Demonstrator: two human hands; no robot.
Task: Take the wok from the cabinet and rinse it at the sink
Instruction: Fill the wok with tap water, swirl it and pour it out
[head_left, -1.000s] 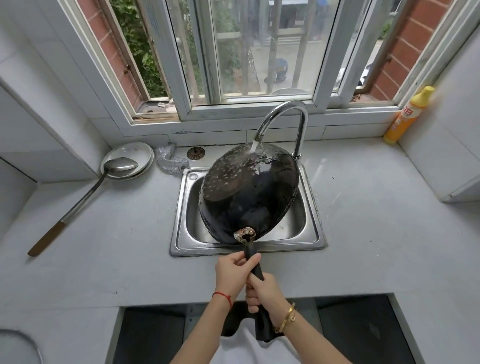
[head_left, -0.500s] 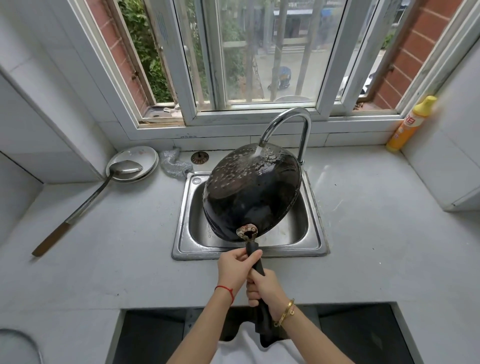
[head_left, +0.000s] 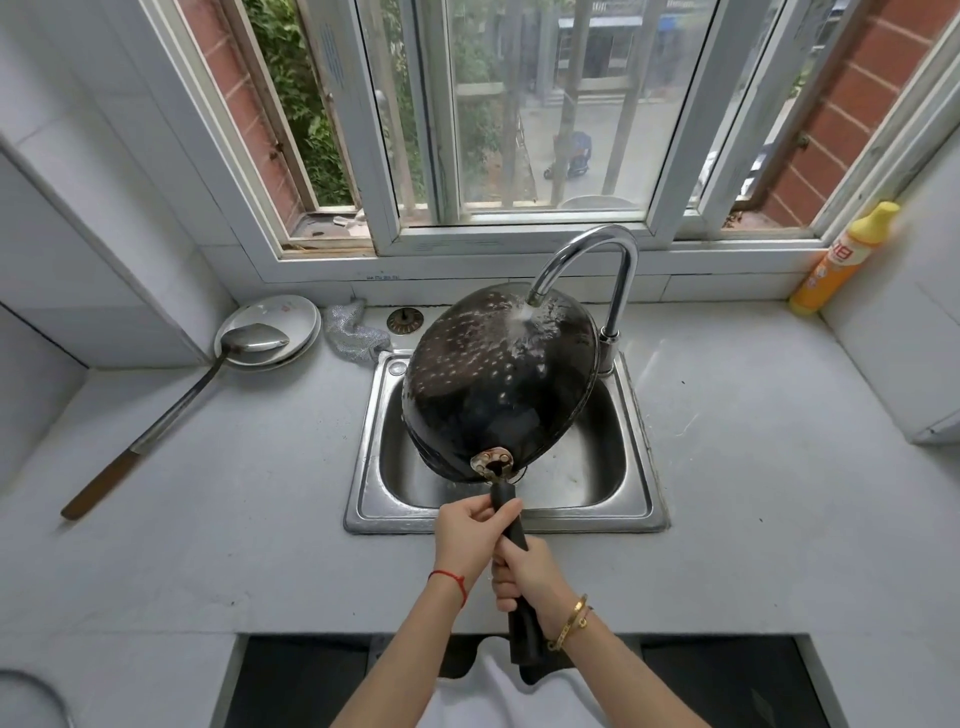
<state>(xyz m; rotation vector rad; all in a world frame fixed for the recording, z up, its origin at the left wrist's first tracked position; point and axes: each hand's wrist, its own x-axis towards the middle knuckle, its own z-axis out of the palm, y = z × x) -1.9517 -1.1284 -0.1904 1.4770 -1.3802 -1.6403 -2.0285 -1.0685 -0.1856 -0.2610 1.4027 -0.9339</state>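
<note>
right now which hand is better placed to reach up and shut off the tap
Left hand: it grips the black wok's handle nearest the steel sink, closest to the chrome tap; the right hand sits farther back.

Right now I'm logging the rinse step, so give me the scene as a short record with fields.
wok: wok turned with its dark outer side up, tilted over the sink
water: faucet running onto the wok's far side
left hand: left hand grips the handle near the wok
right hand: right hand grips the handle lower down
counter left: ladle resting on a plate
counter right: yellow bottle in the corner
</note>
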